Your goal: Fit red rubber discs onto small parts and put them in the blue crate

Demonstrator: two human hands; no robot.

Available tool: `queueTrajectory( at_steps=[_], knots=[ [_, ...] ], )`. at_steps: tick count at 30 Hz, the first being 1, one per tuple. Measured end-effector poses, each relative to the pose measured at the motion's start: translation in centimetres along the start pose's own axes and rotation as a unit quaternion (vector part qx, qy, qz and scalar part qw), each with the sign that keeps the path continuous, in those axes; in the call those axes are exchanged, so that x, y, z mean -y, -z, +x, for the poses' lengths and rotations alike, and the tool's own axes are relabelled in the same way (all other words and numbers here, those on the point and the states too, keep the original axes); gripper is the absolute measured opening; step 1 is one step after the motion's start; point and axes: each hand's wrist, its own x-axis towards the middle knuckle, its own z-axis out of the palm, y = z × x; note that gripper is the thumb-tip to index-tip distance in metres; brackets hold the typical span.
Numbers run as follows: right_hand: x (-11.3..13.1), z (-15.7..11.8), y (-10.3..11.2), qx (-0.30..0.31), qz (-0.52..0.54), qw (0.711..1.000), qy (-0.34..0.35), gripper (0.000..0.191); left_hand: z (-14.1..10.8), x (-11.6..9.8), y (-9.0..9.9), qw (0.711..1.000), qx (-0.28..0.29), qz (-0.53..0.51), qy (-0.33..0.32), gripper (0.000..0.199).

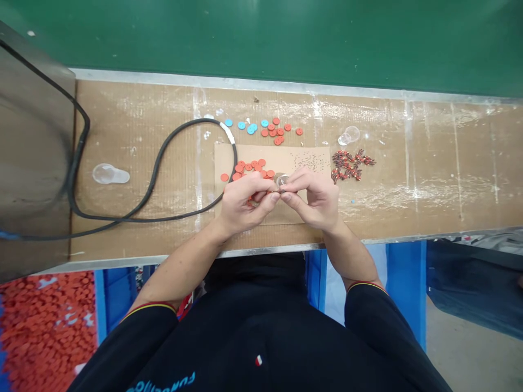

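Note:
Over a flat cardboard sheet [286,218], my left hand [249,201] and my right hand [312,198] meet at their fingertips. Each hand is pinched closed, and whatever lies between the fingers is too small to name. A small clear round piece [281,179] shows just beyond the fingertips. Several red discs [248,166] lie beside and partly beneath my left hand. Tiny metallic bits [310,161] are scattered on the sheet beyond my right hand. To the right sits a pile of short dark-and-red pieces [347,166].
A thick black cable [153,185] loops across the bench's left side, reaching near my left hand. Blue discs [242,126] and more red discs [280,132] lie farther back. Clear plastic pieces [110,174] rest left and right. Below left is a bin of red discs [49,332].

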Motion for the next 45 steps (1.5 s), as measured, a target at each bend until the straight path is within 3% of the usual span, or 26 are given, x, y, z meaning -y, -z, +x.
queueTrajectory(
  at_steps=[15,19,23,32,37,45],
  knots=[
    [0.1,0.2,0.8,0.060,-0.026,0.998,0.023,0.007,-0.2,0.0,0.2,1.000,0.012,-0.012,0.027,0.009],
    [-0.1,0.2,1.3,0.052,-0.064,0.996,0.022,0.006,-0.2,0.1,0.8,0.990,0.047,-0.066,0.117,0.010],
    [0.1,0.6,2.6,0.074,-0.078,0.994,0.000,0.012,0.2,0.0,1.6,0.954,0.119,-0.151,0.230,0.017],
    [-0.1,0.9,3.1,0.130,-0.045,0.989,0.045,0.012,0.7,-0.7,1.6,0.891,0.195,-0.220,0.347,0.027],
    [0.1,0.9,2.9,0.131,-0.049,0.989,0.038,0.010,1.5,-1.0,1.9,0.869,0.230,-0.238,0.367,0.026],
    [0.6,1.0,2.6,0.128,-0.062,0.989,0.026,0.012,0.9,-0.8,1.9,0.877,0.255,-0.228,0.338,0.016]
  ],
)
